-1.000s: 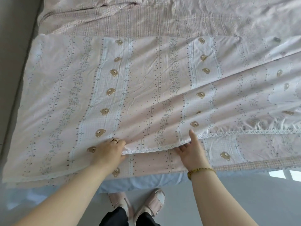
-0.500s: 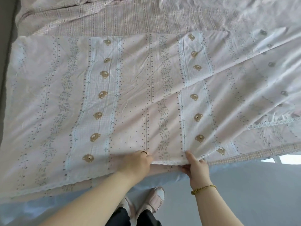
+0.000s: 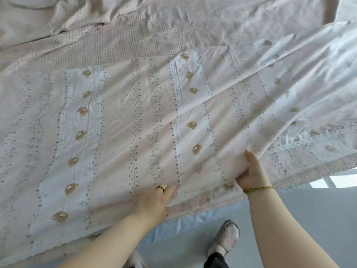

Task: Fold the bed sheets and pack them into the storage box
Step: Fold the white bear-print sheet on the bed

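At the near edge of the bed [image 3: 179,226], the bear-print sheet [image 3: 135,122] lies spread out, its right part lifted; the right hand [image 3: 251,175] clamps the folded edge, thumb on top, fingers curled beneath; the left hand [image 3: 154,202] pinches the same edge beside it; to fold well, I judge, match lace hem [image 3: 309,141] to hem and smooth creases outward; no storage box shows; no legible writing.
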{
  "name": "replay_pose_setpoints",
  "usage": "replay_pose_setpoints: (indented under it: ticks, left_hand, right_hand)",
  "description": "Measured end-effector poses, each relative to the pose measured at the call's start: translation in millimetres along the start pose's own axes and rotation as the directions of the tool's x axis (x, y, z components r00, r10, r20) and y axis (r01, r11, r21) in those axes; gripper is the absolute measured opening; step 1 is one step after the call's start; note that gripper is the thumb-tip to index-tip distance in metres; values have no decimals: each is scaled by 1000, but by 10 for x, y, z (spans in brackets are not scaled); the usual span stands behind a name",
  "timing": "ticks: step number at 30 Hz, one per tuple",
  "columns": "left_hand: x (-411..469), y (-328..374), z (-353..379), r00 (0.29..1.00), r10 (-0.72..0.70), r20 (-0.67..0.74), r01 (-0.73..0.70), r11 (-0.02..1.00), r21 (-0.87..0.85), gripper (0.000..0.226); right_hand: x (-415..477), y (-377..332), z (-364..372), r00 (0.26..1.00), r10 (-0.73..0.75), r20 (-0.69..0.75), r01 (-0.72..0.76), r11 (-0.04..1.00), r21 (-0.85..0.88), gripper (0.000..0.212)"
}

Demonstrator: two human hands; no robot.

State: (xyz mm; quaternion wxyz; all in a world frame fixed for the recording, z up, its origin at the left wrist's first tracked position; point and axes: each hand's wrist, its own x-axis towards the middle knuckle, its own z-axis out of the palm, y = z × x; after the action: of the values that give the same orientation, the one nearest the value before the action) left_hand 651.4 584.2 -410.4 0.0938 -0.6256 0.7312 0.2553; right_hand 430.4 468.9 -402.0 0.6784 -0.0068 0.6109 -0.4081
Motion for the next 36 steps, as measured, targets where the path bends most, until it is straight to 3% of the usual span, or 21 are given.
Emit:
replay_pose_setpoints:
  ticks: [4,6,9,10,12,13,14,18,20,21,23,26,28,30,32,34,36]
  left_hand:
    - [407,476,-90,987,-109,-116,100,992,-83,59]
    - [546,706,-96,986,-132,-97,123,988,-97,53]
    - [733,1089,-159,993,-53,-106,45,996,-77,35]
    - [774,1200,-186,993,-69,-98,66,997,-29,35]
    - [838,1390,-260,978,-200,54,206,967,-149,41]
    - [898,1421,-175,973,-223,62,230,961,-153,43]
    - [950,1485,-122,976,-215,-18,212,970,-116,43]
    - [1044,1701,-65,999,-34,-37,31,994,-102,28]
    - [1069,1723,-24,996,13,-83,-15,1000,-27,20]
    - [1072,1746,-52,999,8,-39,-9,999,-41,23]
    - [1057,1732,-99,998,24,50,-20,998,-62,25]
    - [1131,1763,-252,999,18,27,-16,998,-66,17]
    - [1211,1797,-259,999,-43,22,46,991,-126,23]
    - [1342,1911,-246,999,-20,37,25,991,-129,36]
    - [1516,2090,-320,999,14,47,-8,991,-131,48]
    - [1665,2240,-340,996,53,77,-44,992,-118,52]
    - [1800,2399,-333,992,61,111,-51,994,-93,53]
  right_hand:
    - [230,-508,-230,997,-56,50,52,995,85,23]
    - [280,-811,-397,985,-158,67,156,987,34,23]
    - [373,-1264,-851,972,-235,4,235,967,-95,14]
    - [420,-1345,-994,975,-223,-21,215,960,-181,13]
    - [528,-1448,-1197,981,-167,-94,136,951,-277,19]
    - [574,-1505,-1265,980,-148,-134,104,952,-289,19]
    - [617,-1568,-1317,978,-133,-160,78,948,-309,19]
    - [748,-1647,-1366,975,-81,-206,20,960,-280,17]
    - [758,-1676,-1391,983,-43,-178,-3,968,-251,12]
    - [738,-1722,-1403,986,-44,-164,4,971,-238,10]
    - [732,-1873,-1445,981,-148,-128,115,965,-235,9]
    - [736,-2093,-1510,953,-273,-129,252,955,-159,14]
    - [762,-2142,-1566,976,-203,-77,191,971,-143,13]
    - [812,-2174,-1630,994,-105,-20,103,991,-85,29]
    - [829,-2283,-1573,988,-39,147,37,999,22,38]
    - [856,-2346,-1511,940,-66,336,27,993,118,49]
    - [899,-2381,-1516,956,-53,288,18,992,123,57]
